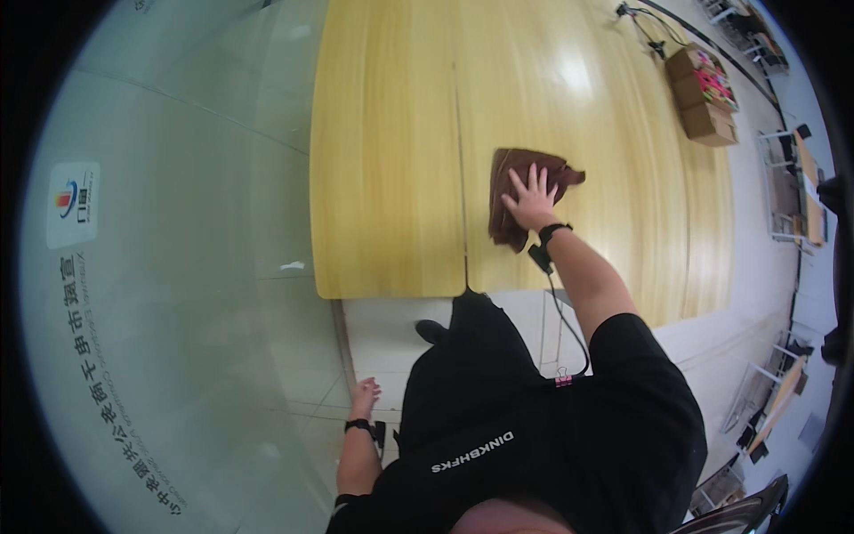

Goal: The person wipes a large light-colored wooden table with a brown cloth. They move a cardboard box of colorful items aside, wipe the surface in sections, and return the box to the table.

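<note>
My right hand (532, 203) lies flat with spread fingers on a brown cloth (503, 196), pressing it to the light wooden table (391, 160). The cloth is rumpled, its right corner bunched up and its lower end folded. Down beside my body, away from the table, my left hand (365, 396) hangs with loosely bent fingers and nothing visible in it. Both wrists wear dark bands, and a black cable (566, 320) runs from the right one to a pink clip (563, 380) at my clothes.
A cardboard box (707, 125) of colourful items stands at the table's far right, near a black cabled device (656, 44). A seam crosses the tabletop left of the cloth. A glass panel (178, 267) with printing stands at left. Other tables (809, 187) are at right.
</note>
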Tool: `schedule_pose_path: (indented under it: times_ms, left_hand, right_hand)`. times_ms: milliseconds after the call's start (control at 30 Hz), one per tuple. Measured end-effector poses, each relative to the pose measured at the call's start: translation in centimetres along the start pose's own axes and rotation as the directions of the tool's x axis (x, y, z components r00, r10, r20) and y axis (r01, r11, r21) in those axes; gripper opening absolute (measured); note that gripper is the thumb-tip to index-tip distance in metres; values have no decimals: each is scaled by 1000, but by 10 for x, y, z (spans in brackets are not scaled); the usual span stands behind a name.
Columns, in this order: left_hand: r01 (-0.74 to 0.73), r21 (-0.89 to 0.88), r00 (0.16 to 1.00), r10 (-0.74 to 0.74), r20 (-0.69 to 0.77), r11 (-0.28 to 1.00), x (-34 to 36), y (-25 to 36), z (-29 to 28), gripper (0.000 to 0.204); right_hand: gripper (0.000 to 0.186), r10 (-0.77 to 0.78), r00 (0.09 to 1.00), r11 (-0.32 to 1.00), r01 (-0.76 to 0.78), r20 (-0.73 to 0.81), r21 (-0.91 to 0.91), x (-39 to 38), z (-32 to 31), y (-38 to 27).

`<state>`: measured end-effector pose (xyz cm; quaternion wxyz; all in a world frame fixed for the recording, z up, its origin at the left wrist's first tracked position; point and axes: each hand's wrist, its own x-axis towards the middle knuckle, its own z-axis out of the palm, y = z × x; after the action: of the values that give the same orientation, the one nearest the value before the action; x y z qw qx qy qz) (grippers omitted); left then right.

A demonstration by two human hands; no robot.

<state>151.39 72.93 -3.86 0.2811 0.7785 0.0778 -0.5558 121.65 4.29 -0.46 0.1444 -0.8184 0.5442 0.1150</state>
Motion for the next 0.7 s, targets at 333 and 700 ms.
schedule_pose_path:
  times_ms: [333,700]
  left_hand:
    - [327,-90,932,-337,-133,941,-54,1,33,50]
    - [-152,147,983,165,-85,977,-6,75,6,32]
  right_hand:
    - [69,-27,994,997,19,-104,-81,258,-65,-86]
    - [71,-212,963,977,203,-168,-66,199,-25,-67]
